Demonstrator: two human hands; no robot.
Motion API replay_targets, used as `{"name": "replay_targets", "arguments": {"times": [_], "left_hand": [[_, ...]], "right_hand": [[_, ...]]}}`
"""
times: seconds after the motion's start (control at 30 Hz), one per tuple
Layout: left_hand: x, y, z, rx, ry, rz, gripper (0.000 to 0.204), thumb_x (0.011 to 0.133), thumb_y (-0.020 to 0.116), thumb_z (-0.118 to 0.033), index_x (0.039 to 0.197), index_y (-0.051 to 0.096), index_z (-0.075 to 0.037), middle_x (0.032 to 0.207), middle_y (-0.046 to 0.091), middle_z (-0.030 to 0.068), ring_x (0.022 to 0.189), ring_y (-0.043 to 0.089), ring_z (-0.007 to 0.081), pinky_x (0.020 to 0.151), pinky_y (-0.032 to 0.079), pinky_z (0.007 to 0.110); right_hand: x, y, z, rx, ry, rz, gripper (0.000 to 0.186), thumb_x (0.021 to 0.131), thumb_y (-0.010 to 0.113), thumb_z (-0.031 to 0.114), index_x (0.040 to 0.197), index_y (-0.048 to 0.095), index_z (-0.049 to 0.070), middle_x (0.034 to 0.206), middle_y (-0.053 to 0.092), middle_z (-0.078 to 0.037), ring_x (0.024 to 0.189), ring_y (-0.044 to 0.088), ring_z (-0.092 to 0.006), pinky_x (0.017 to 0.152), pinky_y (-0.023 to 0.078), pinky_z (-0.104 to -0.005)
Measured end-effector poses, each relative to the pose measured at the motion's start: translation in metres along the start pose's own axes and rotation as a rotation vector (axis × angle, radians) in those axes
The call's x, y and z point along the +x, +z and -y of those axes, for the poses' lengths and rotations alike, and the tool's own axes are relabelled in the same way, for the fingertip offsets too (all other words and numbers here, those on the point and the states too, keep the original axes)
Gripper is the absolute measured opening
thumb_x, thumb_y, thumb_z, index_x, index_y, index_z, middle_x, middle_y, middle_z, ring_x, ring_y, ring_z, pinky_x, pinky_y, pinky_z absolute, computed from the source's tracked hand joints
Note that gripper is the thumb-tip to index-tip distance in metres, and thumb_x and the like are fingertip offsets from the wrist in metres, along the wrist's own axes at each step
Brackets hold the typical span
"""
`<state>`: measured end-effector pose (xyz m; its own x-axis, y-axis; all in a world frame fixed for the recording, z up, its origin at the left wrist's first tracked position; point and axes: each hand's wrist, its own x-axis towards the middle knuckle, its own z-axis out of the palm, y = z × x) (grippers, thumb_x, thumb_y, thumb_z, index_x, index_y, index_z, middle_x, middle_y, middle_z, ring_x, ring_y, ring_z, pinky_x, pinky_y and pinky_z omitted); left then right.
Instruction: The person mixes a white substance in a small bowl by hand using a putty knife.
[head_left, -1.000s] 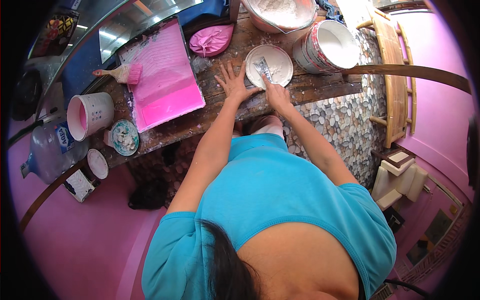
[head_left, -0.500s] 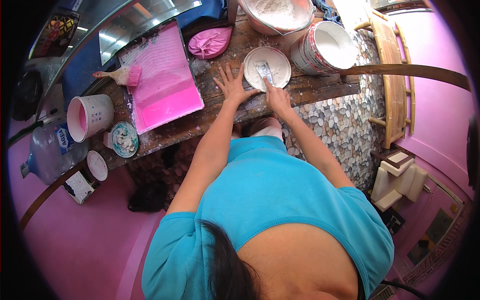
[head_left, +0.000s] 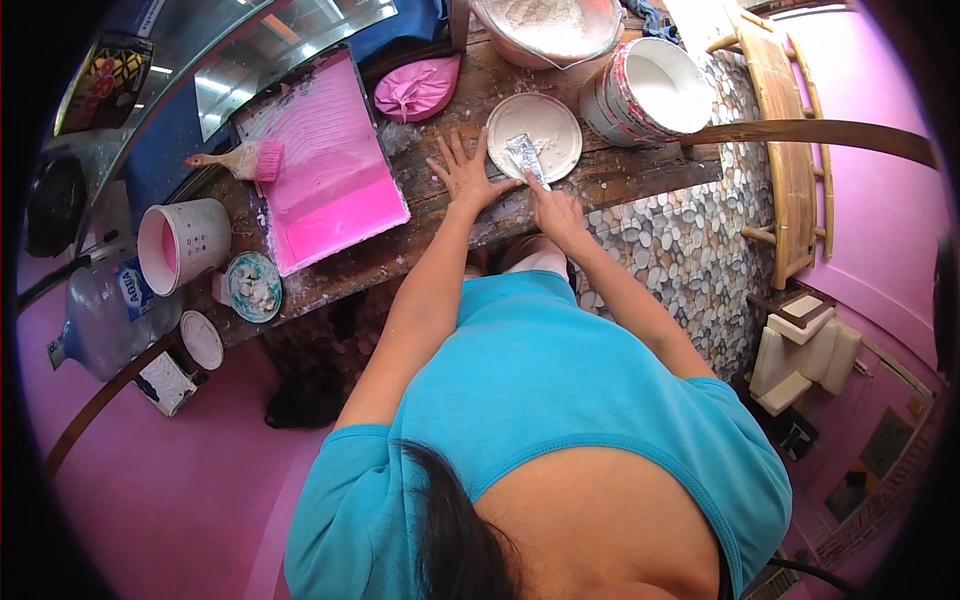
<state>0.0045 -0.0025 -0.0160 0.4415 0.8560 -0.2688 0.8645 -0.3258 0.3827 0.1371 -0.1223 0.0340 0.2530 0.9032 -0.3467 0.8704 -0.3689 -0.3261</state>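
Observation:
With my right hand [head_left: 557,212] I grip a putty knife [head_left: 523,154], its metal blade lying over a round white lid [head_left: 562,137] smeared with white paste. Most of the knife's handle is hidden under my fingers. My left hand [head_left: 466,181] rests flat on the worn wooden table [head_left: 440,130], fingers spread and holding nothing. Its thumb reaches to the near left edge of the lid.
Left of my hands lies a tray [head_left: 345,225] of pink paint with a brush [head_left: 240,160] across it. A white bucket [head_left: 655,90], a basin [head_left: 545,30] of white powder and a pink bag [head_left: 418,88] stand behind. A paint pot [head_left: 200,235] and bottle [head_left: 100,310] sit left.
The putty knife has drawn back slightly toward me and left over the lid, with my right hand lower. My left hand stays in place.

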Motion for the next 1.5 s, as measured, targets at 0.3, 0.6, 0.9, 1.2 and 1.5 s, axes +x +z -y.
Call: {"name": "replay_targets", "arguments": {"times": [0.3, 0.6, 0.9, 1.2, 1.5], "left_hand": [[0.001, 0.002, 0.001, -0.014, 0.012, -0.038, 0.12, 0.051, 0.072, -0.076, 0.151, 0.02, -0.033, 0.156, 0.001, 0.0195, 0.143, -0.012, 0.0433, 0.105, -0.002, 0.071], [0.003, -0.004, -0.005, -0.016, 0.008, -0.027, 0.124, 0.048, 0.074, -0.075, 0.151, 0.021, -0.032, 0.157, 0.0, 0.0176, 0.143, -0.012, 0.0423, 0.107, -0.005, 0.069], [-0.001, -0.004, -0.005, 0.001, 0.005, 0.012, 0.122, 0.051, 0.072, -0.076, 0.151, 0.018, -0.033, 0.156, -0.001, 0.0198, 0.142, -0.013, 0.0432, 0.105, -0.001, 0.071], [0.0, -0.002, -0.005, -0.006, 0.003, -0.002, 0.122, 0.05, 0.073, -0.075, 0.151, 0.02, -0.032, 0.157, -0.001, 0.0177, 0.143, -0.013, 0.0424, 0.108, -0.003, 0.068], [0.001, -0.002, -0.007, 0.023, 0.0, 0.025, 0.121, 0.052, 0.072, -0.077, 0.151, 0.018, -0.033, 0.156, 0.0, 0.0194, 0.143, -0.01, 0.0444, 0.106, 0.0, 0.07]], "right_hand": [[0.016, 0.01, -0.013, 0.04, -0.054, -0.138, 0.051, 0.092, 0.048, 0.02, 0.142, 0.041, 0.029, 0.074, 0.064, -0.024, 0.07, 0.065, -0.0419, 0.066, 0.05, -0.0546], [0.037, -0.016, -0.025, 0.102, -0.024, -0.117, 0.046, 0.092, 0.049, 0.024, 0.137, 0.048, 0.026, 0.081, 0.065, -0.025, 0.077, 0.064, -0.0431, 0.072, 0.05, -0.0525], [-0.008, -0.008, -0.038, 0.018, 0.021, -0.007, 0.048, 0.092, 0.051, 0.022, 0.139, 0.045, 0.029, 0.075, 0.065, -0.022, 0.071, 0.064, -0.0414, 0.069, 0.05, -0.053], [0.029, -0.007, -0.022, 0.212, 0.089, -0.129, 0.045, 0.092, 0.048, 0.022, 0.137, 0.048, 0.022, 0.084, 0.064, -0.027, 0.084, 0.063, -0.045, 0.079, 0.048, -0.0537], [0.005, -0.002, -0.024, 0.127, 0.135, -0.051, 0.046, 0.091, 0.051, 0.02, 0.137, 0.048, 0.02, 0.085, 0.065, -0.027, 0.085, 0.063, -0.0454, 0.08, 0.048, -0.0539]]}}
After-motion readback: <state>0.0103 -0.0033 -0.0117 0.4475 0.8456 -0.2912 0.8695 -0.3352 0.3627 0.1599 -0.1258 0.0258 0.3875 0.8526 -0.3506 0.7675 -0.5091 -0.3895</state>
